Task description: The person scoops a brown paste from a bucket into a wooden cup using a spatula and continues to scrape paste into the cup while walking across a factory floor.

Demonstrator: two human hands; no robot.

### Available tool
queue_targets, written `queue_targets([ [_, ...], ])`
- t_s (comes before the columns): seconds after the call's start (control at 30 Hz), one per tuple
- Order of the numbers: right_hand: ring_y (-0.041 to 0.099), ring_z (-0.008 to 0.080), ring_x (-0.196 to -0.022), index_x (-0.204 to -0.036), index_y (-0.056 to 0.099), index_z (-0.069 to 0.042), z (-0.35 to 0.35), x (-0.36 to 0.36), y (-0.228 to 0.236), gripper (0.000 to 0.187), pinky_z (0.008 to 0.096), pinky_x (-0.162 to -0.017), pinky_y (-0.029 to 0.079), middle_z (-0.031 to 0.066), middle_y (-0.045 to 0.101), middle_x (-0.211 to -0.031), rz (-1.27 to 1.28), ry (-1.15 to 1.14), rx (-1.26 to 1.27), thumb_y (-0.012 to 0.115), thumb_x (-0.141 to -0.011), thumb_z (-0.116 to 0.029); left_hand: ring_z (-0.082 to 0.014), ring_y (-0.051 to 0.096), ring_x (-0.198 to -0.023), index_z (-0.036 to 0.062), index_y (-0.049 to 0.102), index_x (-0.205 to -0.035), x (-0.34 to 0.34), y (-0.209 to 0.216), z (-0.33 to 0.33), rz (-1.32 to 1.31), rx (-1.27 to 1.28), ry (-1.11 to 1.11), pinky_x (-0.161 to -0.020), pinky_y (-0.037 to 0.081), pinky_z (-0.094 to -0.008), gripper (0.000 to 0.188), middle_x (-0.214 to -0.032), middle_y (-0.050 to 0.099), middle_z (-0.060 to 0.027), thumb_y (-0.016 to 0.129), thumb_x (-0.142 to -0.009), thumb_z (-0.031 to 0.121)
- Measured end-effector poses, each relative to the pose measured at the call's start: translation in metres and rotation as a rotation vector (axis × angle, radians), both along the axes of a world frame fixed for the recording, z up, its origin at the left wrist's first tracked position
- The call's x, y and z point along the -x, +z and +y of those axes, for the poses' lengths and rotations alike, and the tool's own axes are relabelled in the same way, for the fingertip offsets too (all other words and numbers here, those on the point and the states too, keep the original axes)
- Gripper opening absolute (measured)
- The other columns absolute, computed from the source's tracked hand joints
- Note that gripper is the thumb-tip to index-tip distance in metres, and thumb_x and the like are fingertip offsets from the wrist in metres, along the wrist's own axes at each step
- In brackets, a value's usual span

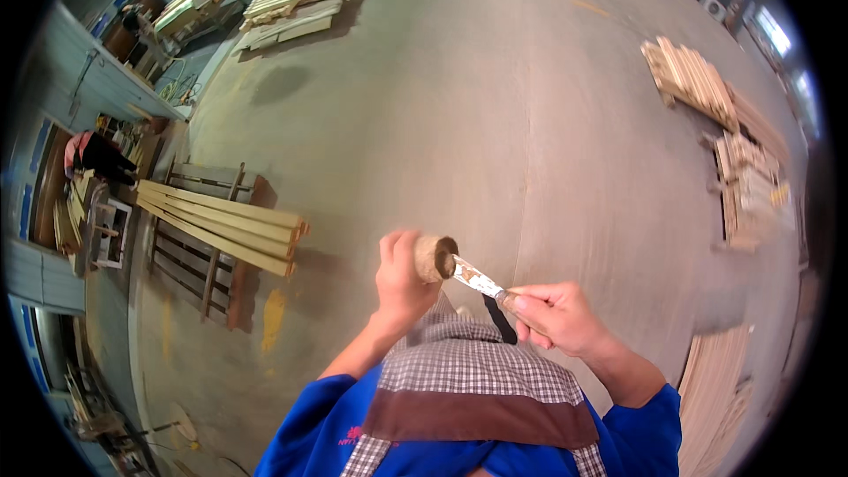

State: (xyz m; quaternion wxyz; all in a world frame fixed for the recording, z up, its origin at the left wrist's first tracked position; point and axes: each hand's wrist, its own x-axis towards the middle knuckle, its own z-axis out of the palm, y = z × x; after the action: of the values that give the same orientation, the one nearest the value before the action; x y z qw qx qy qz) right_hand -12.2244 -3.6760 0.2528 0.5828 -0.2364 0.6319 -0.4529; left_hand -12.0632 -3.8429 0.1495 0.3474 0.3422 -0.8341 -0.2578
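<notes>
In front of my checked apron, my left hand (402, 278) is closed around a small brown cylindrical container (426, 258), tipped so its dark open mouth faces right. My right hand (556, 314) grips a putty knife (477, 277) by its handle. White and brown smears cover the knife's blade, and its tip is at the container's mouth. Whether the tip touches the inside, I cannot tell. What the container holds is hidden in shadow.
Long wooden beams (225, 221) lie on a slatted stand at left, with a person (97, 159) bending beyond them. Stacked timber pallets (693, 79) stand at right, and more boards (296, 9) lie far left. Planks (714, 393) rest near my right elbow on the concrete floor (459, 106).
</notes>
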Motion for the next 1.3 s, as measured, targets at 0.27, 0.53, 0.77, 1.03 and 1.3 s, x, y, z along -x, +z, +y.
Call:
queue_targets([
  [0.27,0.057,0.0239,-0.054,-0.116,0.065,-0.006,-0.208,0.176,-0.042,0.033,0.0366,-0.049,0.048,0.0086,0.056,-0.070,1.402,0.325,0.536,0.063,-0.084,-0.012,-0.0215,0.062,-0.092,0.0017,0.055,-0.113,0.185,-0.041,-0.193,0.166,-0.314,-0.131,-0.078,0.052,-0.0323,0.055,-0.101,0.062,-0.0116,0.082,-0.065,0.007],
  [0.53,0.058,0.0251,-0.062,-0.120,0.064,-0.014,-0.375,0.400,-0.041,0.041,0.0365,-0.050,0.048,0.0073,0.053,-0.077,1.529,0.215,0.396,0.061,-0.079,-0.010,-0.0158,0.061,-0.097,-0.0006,0.053,-0.115,0.427,-0.012,-0.388,0.081,-0.732,-0.356,-0.084,0.052,-0.0307,0.061,-0.106,0.063,-0.0087,0.085,-0.065,0.011],
  [0.77,0.058,0.0251,-0.062,-0.119,0.064,-0.018,-0.508,0.612,-0.063,0.036,0.0378,-0.048,0.046,0.0053,0.053,-0.077,1.399,0.160,0.384,0.064,-0.083,-0.015,-0.0183,0.063,-0.100,-0.0008,0.051,-0.118,0.637,-0.046,-0.538,0.243,-0.781,-0.405,-0.086,0.053,-0.0320,0.064,-0.108,0.064,-0.0108,0.087,-0.067,0.011],
  [1.03,0.058,0.0228,-0.059,-0.117,0.067,-0.024,-0.701,0.859,-0.027,0.036,0.0364,-0.046,0.045,0.0040,0.052,-0.075,1.344,0.346,0.482,0.068,-0.082,-0.019,-0.0163,0.061,-0.098,0.0012,0.053,-0.116,0.828,-0.002,-0.711,0.368,-0.773,-0.182,-0.086,0.053,-0.0315,0.062,-0.107,0.063,-0.0067,0.085,-0.064,0.004],
  [1.3,0.057,0.0146,-0.061,-0.120,0.064,-0.002,-0.922,1.098,-0.073,0.033,0.0269,-0.053,0.044,0.0036,0.065,-0.084,0.167,-0.147,0.304,0.065,-0.089,-0.015,-0.0141,0.059,-0.094,0.0025,0.054,-0.115,1.021,-0.040,-0.949,0.519,-0.807,-0.040,-0.083,0.051,-0.0299,0.059,-0.103,0.061,-0.0039,0.080,-0.063,-0.003],
])
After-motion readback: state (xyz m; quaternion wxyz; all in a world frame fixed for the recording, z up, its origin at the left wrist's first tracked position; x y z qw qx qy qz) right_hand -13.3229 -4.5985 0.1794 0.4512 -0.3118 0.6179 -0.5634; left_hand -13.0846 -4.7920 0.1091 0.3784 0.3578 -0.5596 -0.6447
